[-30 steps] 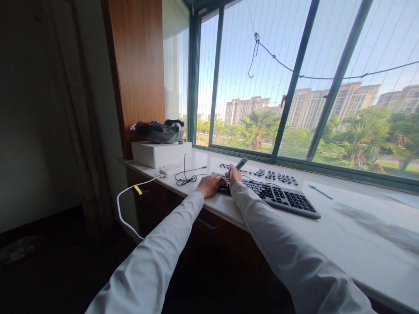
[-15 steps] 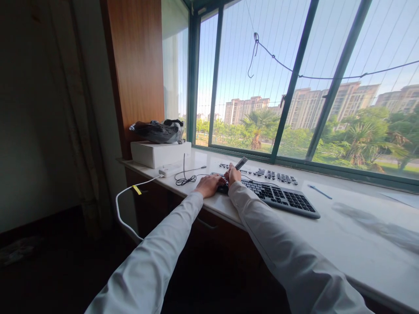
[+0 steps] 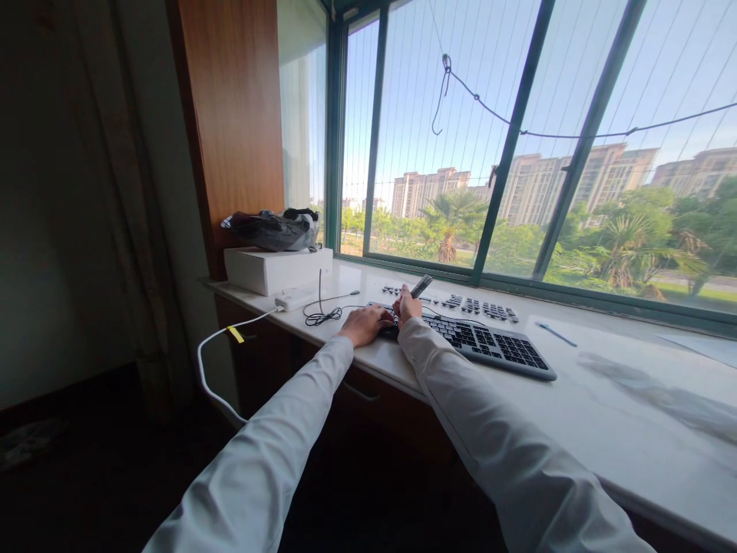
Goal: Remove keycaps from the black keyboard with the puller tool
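Note:
A grey keyboard point(image 3: 518, 355) with black keys lies at a slant on the white countertop. My left hand point(image 3: 365, 324) is closed over its left end, fingers curled onto the edge and keys. Just beside it, my right hand point(image 3: 408, 306) grips a dark-handled tool point(image 3: 422, 286), whose upper end sticks out above the fist. The tool's lower end is hidden by my hand, low over the keyboard's left part. Behind the keyboard, several loose black keycaps point(image 3: 500, 312) lie in rows.
A blue pen-like stick point(image 3: 556, 334) and a clear plastic bag point(image 3: 650, 388) lie on the right of the counter point(image 3: 622, 453). To the left are a coiled black cable point(image 3: 322, 316), a white power strip point(image 3: 293, 299) and a white box point(image 3: 276, 270) with a dark bag point(image 3: 273, 229) on top.
The whole view has shifted slightly, so everything appears a little further left. Both hands keep about the same place at the keyboard's left end, the tool still in my right hand.

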Action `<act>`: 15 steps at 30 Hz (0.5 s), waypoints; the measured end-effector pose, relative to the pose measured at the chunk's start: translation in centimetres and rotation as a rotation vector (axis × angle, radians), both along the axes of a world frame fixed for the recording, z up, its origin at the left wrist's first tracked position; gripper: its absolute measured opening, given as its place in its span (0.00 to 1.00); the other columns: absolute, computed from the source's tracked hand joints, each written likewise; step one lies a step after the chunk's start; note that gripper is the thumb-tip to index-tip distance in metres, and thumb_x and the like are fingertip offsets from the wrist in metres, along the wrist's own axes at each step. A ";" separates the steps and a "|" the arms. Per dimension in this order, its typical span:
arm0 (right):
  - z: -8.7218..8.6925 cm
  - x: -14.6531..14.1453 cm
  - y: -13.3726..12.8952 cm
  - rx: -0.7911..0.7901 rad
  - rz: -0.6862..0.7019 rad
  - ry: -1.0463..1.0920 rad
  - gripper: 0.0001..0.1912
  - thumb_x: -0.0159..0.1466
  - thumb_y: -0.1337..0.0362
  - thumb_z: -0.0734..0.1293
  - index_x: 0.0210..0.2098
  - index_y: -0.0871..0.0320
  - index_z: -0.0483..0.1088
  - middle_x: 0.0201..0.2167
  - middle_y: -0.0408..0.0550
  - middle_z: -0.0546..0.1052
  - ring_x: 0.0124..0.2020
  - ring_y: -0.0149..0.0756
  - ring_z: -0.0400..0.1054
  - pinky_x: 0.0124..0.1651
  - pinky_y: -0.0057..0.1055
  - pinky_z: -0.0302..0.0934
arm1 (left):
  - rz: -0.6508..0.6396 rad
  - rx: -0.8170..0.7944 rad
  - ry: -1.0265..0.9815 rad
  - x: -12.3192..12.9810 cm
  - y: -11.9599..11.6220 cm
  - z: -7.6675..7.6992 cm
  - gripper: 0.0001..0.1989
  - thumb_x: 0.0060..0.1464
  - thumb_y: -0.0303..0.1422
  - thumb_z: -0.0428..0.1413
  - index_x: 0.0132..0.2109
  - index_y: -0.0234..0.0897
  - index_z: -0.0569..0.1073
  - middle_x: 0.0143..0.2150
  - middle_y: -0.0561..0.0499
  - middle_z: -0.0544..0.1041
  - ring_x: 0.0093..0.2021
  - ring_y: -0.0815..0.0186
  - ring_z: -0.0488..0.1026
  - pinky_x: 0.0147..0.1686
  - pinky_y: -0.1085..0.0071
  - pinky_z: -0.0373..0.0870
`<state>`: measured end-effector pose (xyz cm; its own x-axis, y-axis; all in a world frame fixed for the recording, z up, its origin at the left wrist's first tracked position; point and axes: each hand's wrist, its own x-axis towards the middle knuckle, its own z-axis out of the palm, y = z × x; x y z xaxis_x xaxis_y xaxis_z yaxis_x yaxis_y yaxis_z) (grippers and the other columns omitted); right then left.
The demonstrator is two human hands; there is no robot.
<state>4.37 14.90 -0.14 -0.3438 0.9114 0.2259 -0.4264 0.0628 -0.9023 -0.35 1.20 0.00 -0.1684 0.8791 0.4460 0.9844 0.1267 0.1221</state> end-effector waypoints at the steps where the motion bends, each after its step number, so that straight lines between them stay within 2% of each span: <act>1: 0.0 0.0 0.1 -0.014 -0.017 0.010 0.20 0.61 0.50 0.60 0.21 0.53 0.49 0.10 0.33 0.48 0.10 0.25 0.45 0.10 0.25 0.41 | 0.001 0.000 -0.001 0.0 0.0 0.0 0.19 0.60 0.48 0.42 0.48 0.49 0.72 0.49 0.53 0.72 0.46 0.62 0.71 0.43 0.69 0.65; 10: 0.1 0.1 -0.3 -0.062 -0.058 0.031 0.21 0.60 0.51 0.63 0.21 0.53 0.50 0.09 0.33 0.49 0.09 0.25 0.47 0.10 0.24 0.42 | 0.011 -0.010 -0.010 0.4 -0.3 0.3 0.17 0.59 0.46 0.44 0.48 0.48 0.72 0.50 0.53 0.72 0.47 0.63 0.71 0.44 0.69 0.65; 15: 0.4 0.2 -0.4 -0.111 -0.030 0.009 0.20 0.60 0.52 0.62 0.21 0.53 0.50 0.09 0.33 0.49 0.09 0.25 0.46 0.09 0.24 0.41 | 0.023 -0.017 0.002 0.6 -0.4 0.5 0.17 0.58 0.46 0.46 0.49 0.50 0.72 0.51 0.53 0.71 0.47 0.63 0.71 0.44 0.70 0.65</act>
